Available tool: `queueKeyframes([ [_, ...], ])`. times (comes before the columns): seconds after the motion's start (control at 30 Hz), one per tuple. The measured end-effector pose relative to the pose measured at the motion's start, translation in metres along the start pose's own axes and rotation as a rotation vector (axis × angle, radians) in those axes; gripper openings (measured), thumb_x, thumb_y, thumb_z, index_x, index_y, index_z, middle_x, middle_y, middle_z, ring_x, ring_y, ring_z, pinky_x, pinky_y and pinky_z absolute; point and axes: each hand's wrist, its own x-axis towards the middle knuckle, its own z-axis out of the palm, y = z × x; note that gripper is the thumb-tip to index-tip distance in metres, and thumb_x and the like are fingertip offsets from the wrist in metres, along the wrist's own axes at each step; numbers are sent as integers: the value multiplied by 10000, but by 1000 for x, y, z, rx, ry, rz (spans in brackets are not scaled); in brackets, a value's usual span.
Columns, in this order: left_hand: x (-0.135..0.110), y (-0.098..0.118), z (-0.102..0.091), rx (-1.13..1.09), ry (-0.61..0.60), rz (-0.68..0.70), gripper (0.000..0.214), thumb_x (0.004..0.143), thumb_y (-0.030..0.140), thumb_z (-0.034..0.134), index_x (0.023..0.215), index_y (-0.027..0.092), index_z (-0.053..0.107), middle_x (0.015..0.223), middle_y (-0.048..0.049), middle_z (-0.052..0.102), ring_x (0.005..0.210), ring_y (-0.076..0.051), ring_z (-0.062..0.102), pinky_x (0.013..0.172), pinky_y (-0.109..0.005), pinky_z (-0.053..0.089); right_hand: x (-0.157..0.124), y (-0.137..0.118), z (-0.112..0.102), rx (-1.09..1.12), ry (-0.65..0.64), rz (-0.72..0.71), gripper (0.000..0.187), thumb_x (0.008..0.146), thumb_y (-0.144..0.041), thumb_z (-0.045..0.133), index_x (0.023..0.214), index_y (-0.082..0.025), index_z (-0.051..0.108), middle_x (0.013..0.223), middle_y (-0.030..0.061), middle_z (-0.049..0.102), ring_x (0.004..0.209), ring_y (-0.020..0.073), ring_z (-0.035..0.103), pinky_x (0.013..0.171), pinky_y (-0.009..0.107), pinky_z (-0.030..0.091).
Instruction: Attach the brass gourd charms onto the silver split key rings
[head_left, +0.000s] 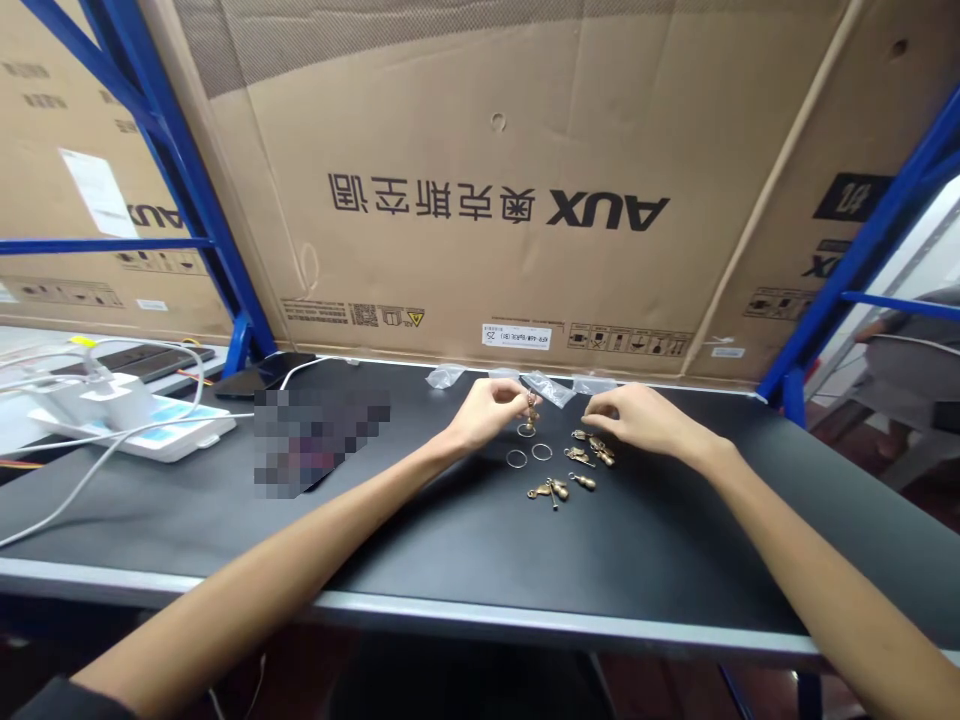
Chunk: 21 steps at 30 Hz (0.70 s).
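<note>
My left hand (491,410) is closed in a pinch on a key ring, with small brass-coloured charms (532,412) hanging from it just above the table. My right hand (637,420) bends down over the loose brass charms (600,452), its fingertips drawn together at their edge. Whether a charm sits between those fingertips is too small to make out. Three thin metal rings lie below my left hand, among them a left ring (517,459) and a right ring (541,452). Closer to me rest a cluster of charms (551,490) and a single gourd-shaped charm (583,481).
Clear plastic bags (549,389) lie along the back edge of the black table (450,540). A large cardboard box (420,130) stands behind it between blue metal posts (187,160). At left are a white power strip (165,425), cables and a blurred-out object (315,440).
</note>
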Motion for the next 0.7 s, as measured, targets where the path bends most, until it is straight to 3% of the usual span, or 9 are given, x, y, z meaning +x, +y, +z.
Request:
queueKeyframes([
  [0.23,0,-2,-1,18,3,4,248,830,358,670,832,124,752,932,-121,783,834,-224,742,807,-356,594,-1,7,-4,37,-48,35,229,903,-372,609,811,-233,766,745,11,752,652,177,658,622,280,457],
  [0.43,-1,-2,0,23,-6,-3,235,833,342,674,845,122,754,912,-110,781,808,-213,740,812,-352,590,2,5,8,40,-26,-94,146,902,-318,655,888,-264,789,825,0,778,718,183,690,688,289,485],
  [0.7,-2,2,2,34,-4,4,188,809,295,676,810,119,743,858,-103,776,769,-191,721,759,-312,571,6,1,21,-145,9,-215,166,947,-240,624,903,-239,784,912,35,779,848,212,708,724,288,470],
])
